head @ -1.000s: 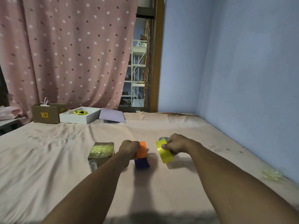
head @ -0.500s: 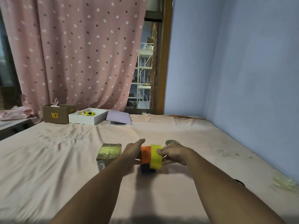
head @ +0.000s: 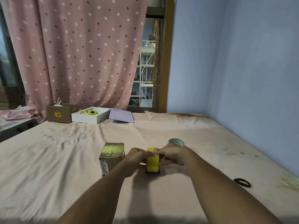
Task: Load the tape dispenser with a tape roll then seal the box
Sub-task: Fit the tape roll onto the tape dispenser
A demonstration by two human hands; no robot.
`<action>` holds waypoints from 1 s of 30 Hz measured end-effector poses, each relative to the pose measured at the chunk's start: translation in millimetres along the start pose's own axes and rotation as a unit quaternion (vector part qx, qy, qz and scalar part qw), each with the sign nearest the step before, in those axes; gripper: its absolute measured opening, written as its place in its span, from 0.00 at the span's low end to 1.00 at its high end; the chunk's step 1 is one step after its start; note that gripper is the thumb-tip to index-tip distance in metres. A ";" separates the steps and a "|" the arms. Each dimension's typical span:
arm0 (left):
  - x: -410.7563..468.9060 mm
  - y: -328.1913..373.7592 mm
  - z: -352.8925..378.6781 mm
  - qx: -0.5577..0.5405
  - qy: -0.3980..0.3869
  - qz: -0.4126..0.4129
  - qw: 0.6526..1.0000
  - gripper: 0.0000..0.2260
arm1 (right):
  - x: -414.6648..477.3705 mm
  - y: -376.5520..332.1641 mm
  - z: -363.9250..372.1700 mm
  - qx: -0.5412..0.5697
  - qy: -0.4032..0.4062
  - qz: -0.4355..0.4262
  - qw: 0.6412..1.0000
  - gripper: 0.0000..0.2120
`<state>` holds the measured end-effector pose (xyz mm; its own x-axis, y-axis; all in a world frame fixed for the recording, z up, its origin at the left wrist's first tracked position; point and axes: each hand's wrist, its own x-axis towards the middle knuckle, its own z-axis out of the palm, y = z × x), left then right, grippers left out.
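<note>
both hands — left hand (head: 137, 156), right hand (head: 171, 155) — clasp the yellow tape roll (head: 152, 162) on its dispenser (head: 152, 172), box (head: 111, 155) just beside.

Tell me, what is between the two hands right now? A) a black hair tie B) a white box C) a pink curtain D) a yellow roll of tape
D: the yellow tape roll stands on edge between the left hand and the right hand, both pressed against its sides.
</note>
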<state>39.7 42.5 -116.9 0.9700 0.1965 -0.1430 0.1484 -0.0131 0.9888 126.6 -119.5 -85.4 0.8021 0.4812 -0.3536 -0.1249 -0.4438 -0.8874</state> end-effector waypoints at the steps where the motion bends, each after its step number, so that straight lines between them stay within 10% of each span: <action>1: -0.8 -0.6 -1.7 0.009 -0.015 0.002 1.000 0.16 | -1.3 -0.7 -0.2 0.007 0.000 0.006 1.000 0.21; 18: -9.5 -12.4 -15.3 -0.029 -0.117 -0.051 0.991 0.04 | -9.3 -23.4 3.7 -0.109 0.106 -0.046 0.987 0.17; 25: -10.5 -11.0 -15.7 0.000 -0.155 -0.048 0.987 0.17 | -6.4 -28.4 4.9 -0.164 0.094 0.026 0.982 0.18; 30: -7.8 -12.0 -20.7 0.032 -0.169 -0.026 0.985 0.04 | 0.0 -31.1 3.0 -0.187 0.099 0.016 0.977 0.17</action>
<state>26.3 61.4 -126.7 0.9680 -0.1389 -0.2091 0.2001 -0.0762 0.9768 128.7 -103.4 -58.6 0.9031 0.3236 -0.2823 0.0410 -0.7193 -0.6935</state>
